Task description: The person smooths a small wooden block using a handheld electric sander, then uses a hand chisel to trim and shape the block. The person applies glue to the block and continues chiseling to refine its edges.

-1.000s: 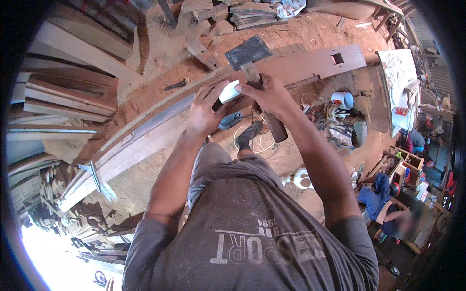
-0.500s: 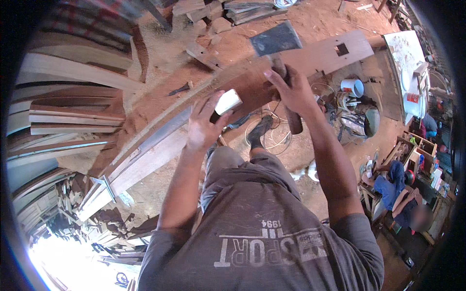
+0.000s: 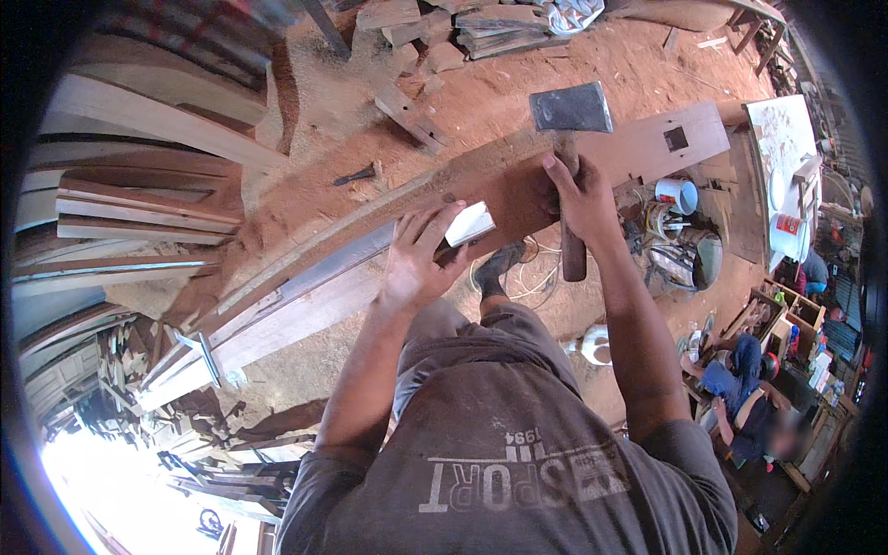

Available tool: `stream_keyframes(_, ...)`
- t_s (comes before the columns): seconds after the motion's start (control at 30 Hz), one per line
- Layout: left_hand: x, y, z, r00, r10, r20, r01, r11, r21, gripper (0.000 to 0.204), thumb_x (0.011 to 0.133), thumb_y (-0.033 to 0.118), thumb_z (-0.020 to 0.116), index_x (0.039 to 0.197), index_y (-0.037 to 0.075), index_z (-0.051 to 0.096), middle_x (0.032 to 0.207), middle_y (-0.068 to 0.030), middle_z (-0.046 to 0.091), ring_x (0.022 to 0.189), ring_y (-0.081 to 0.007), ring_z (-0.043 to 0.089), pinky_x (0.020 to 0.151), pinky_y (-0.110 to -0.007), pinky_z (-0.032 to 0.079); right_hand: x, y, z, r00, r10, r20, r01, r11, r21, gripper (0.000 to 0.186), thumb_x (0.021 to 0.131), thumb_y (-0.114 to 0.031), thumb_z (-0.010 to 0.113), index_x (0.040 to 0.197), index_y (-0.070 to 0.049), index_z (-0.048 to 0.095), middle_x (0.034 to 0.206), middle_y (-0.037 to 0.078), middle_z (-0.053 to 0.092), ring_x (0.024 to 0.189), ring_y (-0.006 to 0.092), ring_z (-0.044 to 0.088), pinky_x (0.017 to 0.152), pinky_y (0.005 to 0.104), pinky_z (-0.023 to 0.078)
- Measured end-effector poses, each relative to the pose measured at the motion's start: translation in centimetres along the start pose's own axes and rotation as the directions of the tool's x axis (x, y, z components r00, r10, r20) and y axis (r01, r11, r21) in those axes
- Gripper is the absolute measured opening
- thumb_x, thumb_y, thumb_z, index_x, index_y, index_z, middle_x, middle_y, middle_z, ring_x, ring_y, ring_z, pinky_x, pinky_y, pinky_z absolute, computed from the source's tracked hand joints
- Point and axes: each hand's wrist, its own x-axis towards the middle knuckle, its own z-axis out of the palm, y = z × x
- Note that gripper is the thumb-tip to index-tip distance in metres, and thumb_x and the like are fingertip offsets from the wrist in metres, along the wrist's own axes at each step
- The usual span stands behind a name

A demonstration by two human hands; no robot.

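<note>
My right hand (image 3: 585,205) is closed round the wooden handle of a hatchet (image 3: 572,109). Its broad dark head points away from me, and the handle end hangs below my fist. My left hand (image 3: 427,257) grips a short wood piece (image 3: 470,224) with a bright, pale face, over a long reddish-brown plank (image 3: 629,146). Whether that piece rests on the plank, I cannot tell. The plank runs from lower left to upper right and has a square hole near its far right end.
A metal clamp (image 3: 205,359) grips the plank's left end. Stacked boards (image 3: 139,208) lean at left. A chisel-like tool (image 3: 355,175) lies on the sawdust. Buckets (image 3: 677,194) and a white-topped table (image 3: 786,129) stand at right, where another person (image 3: 754,407) sits.
The whole view has shifted, so plank and hands appear lower and further right. The hatchet has turned slightly, its handle now nearer to vertical in the picture. Both hands keep their hold.
</note>
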Motion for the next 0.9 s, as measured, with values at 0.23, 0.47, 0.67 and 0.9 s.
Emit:
stream_keyframes(0.23,-0.3,0.0,0.3,1.000,0.009,-0.029,-0.009,1.000,-0.013,0.066,0.080,0.012,0.087,0.142,0.010,0.065,0.133,-0.0163,0.071,0.124,-0.0412,0.066,0.107,-0.051,0.053,-0.9,-2.3,-0.3,0.999,0.014,0.041,-0.013,1.000,-0.027,0.051,0.106,-0.043,0.068,0.121,0.006,0.071,0.100,0.023,0.078,0.100,0.0297,0.076,0.089,0.0425,0.056)
stream_keyframes(0.47,-0.3,-0.2,0.6,0.999,-0.030,-0.010,0.030,0.999,-0.033,0.065,0.080,0.021,0.092,0.139,0.009,0.068,0.132,-0.0166,0.071,0.122,-0.0409,0.066,0.106,-0.051,0.053,-1.1,-3.2,-0.7,1.000,0.002,0.014,-0.001,0.991,-0.131,0.054,0.106,-0.045,0.068,0.122,0.006,0.071,0.100,0.026,0.077,0.100,0.0353,0.077,0.088,0.0447,0.057)
stream_keyframes(0.67,-0.2,-0.1,0.7,1.000,-0.005,-0.018,0.005,1.000,0.007,0.061,0.080,0.014,0.088,0.138,0.007,0.069,0.126,-0.0178,0.070,0.114,-0.0406,0.066,0.102,-0.051,0.052,-0.8,-1.5,-0.2,0.997,-0.073,-0.013,0.073,0.997,-0.030,0.055,0.105,-0.046,0.069,0.119,0.007,0.070,0.098,0.028,0.076,0.097,0.0390,0.077,0.086,0.0463,0.057)
stream_keyframes(0.9,-0.7,-0.2,1.2,0.999,-0.019,-0.046,0.019,1.000,0.012,0.061,0.079,0.013,0.089,0.137,0.007,0.070,0.123,-0.0164,0.068,0.112,-0.0391,0.065,0.099,-0.052,0.053,-1.2,-2.9,-0.6,0.999,0.037,-0.004,-0.037,0.997,-0.070,0.058,0.101,-0.050,0.071,0.117,0.006,0.070,0.092,0.033,0.073,0.093,0.0503,0.074,0.082,0.0518,0.057)
